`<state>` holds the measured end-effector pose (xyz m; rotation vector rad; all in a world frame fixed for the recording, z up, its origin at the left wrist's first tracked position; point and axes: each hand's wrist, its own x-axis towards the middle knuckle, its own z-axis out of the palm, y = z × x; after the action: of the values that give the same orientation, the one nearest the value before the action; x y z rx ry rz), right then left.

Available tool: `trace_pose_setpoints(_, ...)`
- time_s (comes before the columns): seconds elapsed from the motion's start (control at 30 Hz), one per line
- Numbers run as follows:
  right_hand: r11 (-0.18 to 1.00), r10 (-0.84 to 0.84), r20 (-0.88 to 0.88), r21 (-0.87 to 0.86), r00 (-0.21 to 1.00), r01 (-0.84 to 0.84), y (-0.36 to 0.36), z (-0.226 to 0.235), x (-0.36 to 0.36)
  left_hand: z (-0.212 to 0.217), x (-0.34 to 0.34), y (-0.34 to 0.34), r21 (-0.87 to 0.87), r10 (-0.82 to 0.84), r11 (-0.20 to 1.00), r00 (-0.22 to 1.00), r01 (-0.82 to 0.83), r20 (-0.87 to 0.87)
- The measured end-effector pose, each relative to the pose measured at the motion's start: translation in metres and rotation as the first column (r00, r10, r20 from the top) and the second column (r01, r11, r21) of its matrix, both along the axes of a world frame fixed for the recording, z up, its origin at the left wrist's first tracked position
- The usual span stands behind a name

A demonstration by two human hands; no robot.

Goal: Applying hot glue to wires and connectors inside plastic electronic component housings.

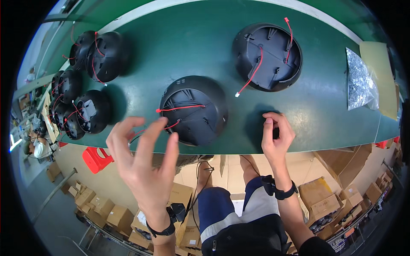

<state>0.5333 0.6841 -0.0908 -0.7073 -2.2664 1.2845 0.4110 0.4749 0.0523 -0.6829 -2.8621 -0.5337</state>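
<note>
Left hand (143, 164) raised, fingers spread wide, thumb and fingertip loosely touching thin red wire (147, 130) trailing from black dome housing (194, 110) at near edge of green workbench (179, 47). Right hand (276, 137) curled, fingertips pinching small dark part (275, 133), too small to identify, just right of housing. Second open housing (268, 56) with red leads farther back. Cluster of similar housings (83, 91) at left. Bag of silver screws (360, 81) at right.
</note>
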Motion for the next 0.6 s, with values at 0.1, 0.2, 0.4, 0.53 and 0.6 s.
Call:
trace_pose_setpoints(0.1, 1.000, 0.007, 0.005, -0.012, 1.000, -0.007, 0.001, 0.001, 0.000, 0.003, -0.002, 0.015, -0.133, -0.151, 0.978, 0.984, 0.164, 0.099)
trace_pose_setpoints(0.2, 1.000, 0.020, -0.016, -0.020, 1.000, -0.020, 0.002, 0.002, 0.001, -0.002, -0.004, 0.023, -0.179, -0.143, 0.967, 0.970, 0.179, 0.198)
trace_pose_setpoints(0.4, 0.998, 0.031, -0.034, -0.045, 0.999, -0.032, 0.003, -0.001, 0.002, 0.002, -0.001, 0.030, -0.149, -0.215, 0.956, 0.950, 0.252, 0.226)
trace_pose_setpoints(0.53, 0.992, 0.074, -0.023, -0.105, 0.997, -0.076, 0.009, -0.002, 0.007, 0.022, 0.060, -0.010, 0.049, -0.348, 0.924, 0.779, 0.380, 0.522)
trace_pose_setpoints(0.6, 0.964, 0.082, -0.037, -0.252, 0.996, -0.088, 0.017, -0.001, 0.010, -0.016, 0.104, -0.062, -0.006, -0.202, 0.949, 0.625, 0.314, 0.754)
